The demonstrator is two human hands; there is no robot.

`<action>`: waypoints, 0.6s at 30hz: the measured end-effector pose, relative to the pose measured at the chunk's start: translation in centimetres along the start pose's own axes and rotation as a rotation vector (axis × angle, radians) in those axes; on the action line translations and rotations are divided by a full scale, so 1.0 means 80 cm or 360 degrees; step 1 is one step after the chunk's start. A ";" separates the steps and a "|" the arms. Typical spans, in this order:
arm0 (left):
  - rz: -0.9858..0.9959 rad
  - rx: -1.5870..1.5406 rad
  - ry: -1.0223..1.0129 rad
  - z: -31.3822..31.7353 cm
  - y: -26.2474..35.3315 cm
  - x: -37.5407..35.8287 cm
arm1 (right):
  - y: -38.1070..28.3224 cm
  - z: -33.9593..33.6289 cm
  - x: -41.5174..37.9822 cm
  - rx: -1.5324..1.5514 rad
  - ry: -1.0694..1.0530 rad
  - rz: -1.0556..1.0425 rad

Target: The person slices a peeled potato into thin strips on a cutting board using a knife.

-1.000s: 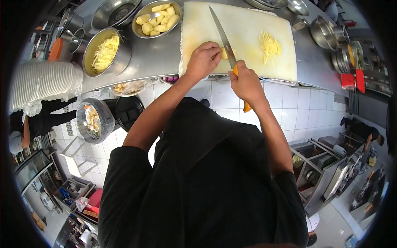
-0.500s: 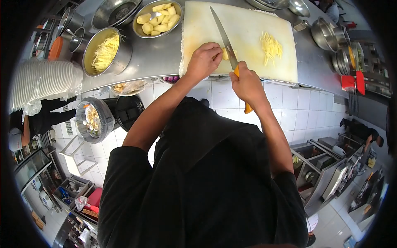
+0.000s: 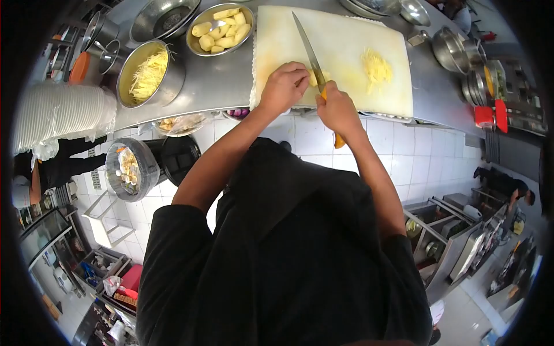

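Note:
My right hand is closed around the yellow handle of a kitchen knife. Its long blade points away from me over the white cutting board. Just left of the blade, my left hand has its fingers curled against a peeled potato piece, which they partly cover. A little cut potato also shows on the blade's right side. Farther right on the board lies a loose pile of thin potato strips.
Left of the board are a bowl of peeled potatoes and a pot of potato strips. Wrapped plates stand at the counter's left end, metal bowls at the right. A lined waste bin is below. Other people appear at both sides.
The knife and my right hand have shifted slightly left, closer to my left hand. My left hand stays on the potato piece. The whole view has tilted a little.

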State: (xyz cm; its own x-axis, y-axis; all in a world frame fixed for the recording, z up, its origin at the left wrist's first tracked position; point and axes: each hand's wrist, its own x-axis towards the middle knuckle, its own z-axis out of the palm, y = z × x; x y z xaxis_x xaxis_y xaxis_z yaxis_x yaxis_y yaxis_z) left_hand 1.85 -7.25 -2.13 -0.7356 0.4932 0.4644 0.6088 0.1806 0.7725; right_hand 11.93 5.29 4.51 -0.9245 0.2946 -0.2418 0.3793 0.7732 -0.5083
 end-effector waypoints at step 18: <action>0.0027 0.0070 -0.0054 -0.003 -0.001 -0.001 | -0.023 -0.023 -0.030 -0.0011 -0.0080 0.0095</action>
State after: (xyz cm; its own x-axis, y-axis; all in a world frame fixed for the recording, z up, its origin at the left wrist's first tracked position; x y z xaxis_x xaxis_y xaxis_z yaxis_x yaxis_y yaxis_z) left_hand 1.75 -7.51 -2.12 -0.7152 0.5247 0.4618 0.6340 0.2089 0.7446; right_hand 13.40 4.21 7.55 -0.8971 0.3120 -0.3127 0.4334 0.7588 -0.4861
